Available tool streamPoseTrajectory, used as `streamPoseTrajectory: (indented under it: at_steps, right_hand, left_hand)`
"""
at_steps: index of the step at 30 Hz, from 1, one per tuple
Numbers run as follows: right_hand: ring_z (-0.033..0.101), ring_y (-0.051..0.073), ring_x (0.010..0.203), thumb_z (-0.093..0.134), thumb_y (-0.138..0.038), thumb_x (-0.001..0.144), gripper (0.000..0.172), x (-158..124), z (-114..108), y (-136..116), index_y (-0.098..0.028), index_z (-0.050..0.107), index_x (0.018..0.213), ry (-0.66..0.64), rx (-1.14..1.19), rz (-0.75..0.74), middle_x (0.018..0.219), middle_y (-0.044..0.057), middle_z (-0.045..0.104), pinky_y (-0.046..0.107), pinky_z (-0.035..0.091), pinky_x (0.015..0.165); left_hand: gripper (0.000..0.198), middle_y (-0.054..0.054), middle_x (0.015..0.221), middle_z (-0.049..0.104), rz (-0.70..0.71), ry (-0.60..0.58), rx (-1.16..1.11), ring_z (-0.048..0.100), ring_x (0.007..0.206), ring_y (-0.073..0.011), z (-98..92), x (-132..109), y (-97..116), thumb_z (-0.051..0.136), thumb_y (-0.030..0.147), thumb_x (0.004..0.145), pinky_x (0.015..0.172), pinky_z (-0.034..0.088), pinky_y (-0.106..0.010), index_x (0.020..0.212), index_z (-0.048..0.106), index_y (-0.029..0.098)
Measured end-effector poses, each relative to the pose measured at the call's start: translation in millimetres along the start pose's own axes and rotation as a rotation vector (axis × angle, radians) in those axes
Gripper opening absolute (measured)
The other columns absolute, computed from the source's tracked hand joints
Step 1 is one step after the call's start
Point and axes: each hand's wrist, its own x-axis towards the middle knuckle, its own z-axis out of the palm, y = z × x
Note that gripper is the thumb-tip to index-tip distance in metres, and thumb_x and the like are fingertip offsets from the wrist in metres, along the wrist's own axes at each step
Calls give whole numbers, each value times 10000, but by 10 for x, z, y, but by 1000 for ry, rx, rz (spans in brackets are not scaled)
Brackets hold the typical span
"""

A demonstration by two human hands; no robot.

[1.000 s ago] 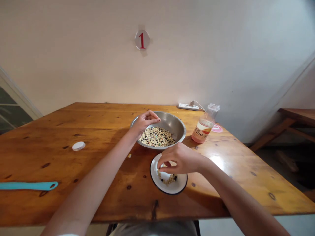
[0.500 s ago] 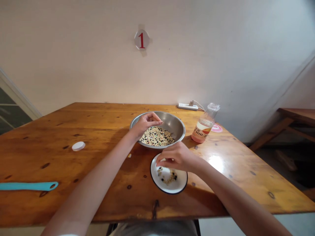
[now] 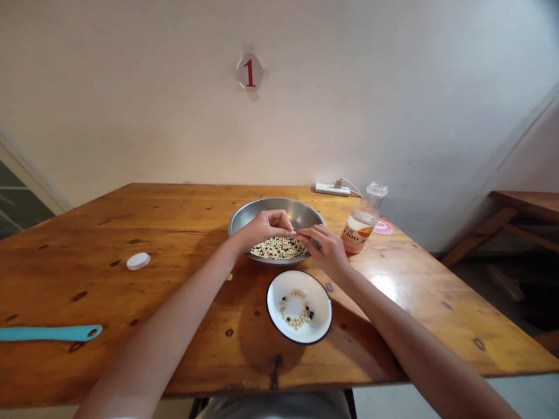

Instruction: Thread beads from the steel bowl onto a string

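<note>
1. A knotty wooden surface point(image 3: 109, 262) fills the lower half of the frame, below a cream wall with a round "1" tag point(image 3: 250, 71) at upper centre.
2. Around its edges lie a turquoise plastic handle point(image 3: 48, 333) at lower left, a white round cap point(image 3: 138, 261) left of centre, a clear labelled bottle point(image 3: 358, 226) at right, and a power strip point(image 3: 332, 189) against the wall.
3. A steel bowl point(image 3: 266, 210) sits at centre, with a mixed layer of beans point(image 3: 279, 248) in its base, mostly pale, with black and a few green ones.
4. Just below the bowl, and apart from it, a white enamel plate point(image 3: 318, 305) with a black rim holds a small loose ring of pale and black beans point(image 3: 297, 317).
5. The left hand point(image 3: 262, 230) and right hand point(image 3: 323, 247) both hover over the bowl, fingers curled, their fingertips meeting above the beans. Whether a bean sits between them is too small to tell.
6. A tight fingertip pinch, kept low over the bowl, seems best: these round beans would roll far on the slick wood, whereas any that slip here drop back into the bowl.
</note>
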Motion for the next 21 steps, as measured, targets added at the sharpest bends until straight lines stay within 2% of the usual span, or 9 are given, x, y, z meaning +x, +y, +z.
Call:
streamPoseTrajectory:
  at_steps: [7, 11, 14, 17, 21]
  right_hand:
    - [623, 161, 679, 568, -286, 879, 147, -6, 28, -44, -192, 677, 848, 34, 204, 152, 765, 35, 700, 263, 461, 645]
    - [603, 149, 629, 586, -275, 858, 142, 11, 17, -70, -183, 670, 790, 68, 220, 215, 708, 25, 686, 245, 446, 603]
    - [573, 136, 563, 588, -280, 851, 149, 17, 15, -65, -175, 659, 775, 94, 217, 274, 658, 17, 668, 234, 430, 551]
    - [560, 130, 531, 577, -294, 855, 164, 12, 27, -61, -176, 649, 767, 98, 215, 299, 632, 10, 658, 229, 422, 523]
    - [586, 147, 581, 564, -295, 862, 167, -10, 60, -69, -188, 645, 763, 82, 179, 258, 678, 19, 680, 245, 432, 563]
  left_hand:
    - [261, 21, 681, 620, -21, 4, 21, 587, 706, -111, 19, 21, -28, 774, 281, 611, 735, 467, -288, 678, 567, 136]
    - [238, 4, 716, 639, -37, 15, 143, 609, 734, -132, 21, 24, -4, 734, 309, 656, 730, 477, -281, 731, 581, 142]
    - [250, -19, 852, 682, -97, -50, 501, 631, 828, -150, -25, 22, -16, 670, 326, 724, 766, 471, -261, 902, 604, 164]
    - [364, -33, 1052, 675, -234, -150, 938, 609, 985, -194, -92, 10, -68, 686, 322, 694, 822, 445, -258, 1030, 612, 203]
    - [364, -42, 1036, 689, -377, -234, 1081, 623, 947, -233, -120, -5, -142, 705, 338, 643, 743, 450, -256, 981, 663, 211]
